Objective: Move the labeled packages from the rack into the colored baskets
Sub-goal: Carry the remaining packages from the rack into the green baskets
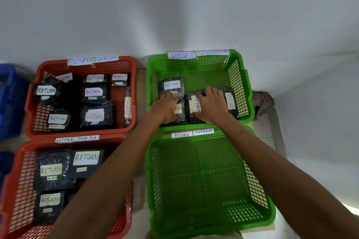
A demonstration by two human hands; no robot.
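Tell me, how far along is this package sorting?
Done: both red baskets hold many black RETURN packages. In hand: in the far green basket, the right hand grips one package and the left hand holds its neighbour. Left: the near green basket holds none yet; the rack is out of view.

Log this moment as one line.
where: far green basket | left hand: on front package | right hand: grips middle package
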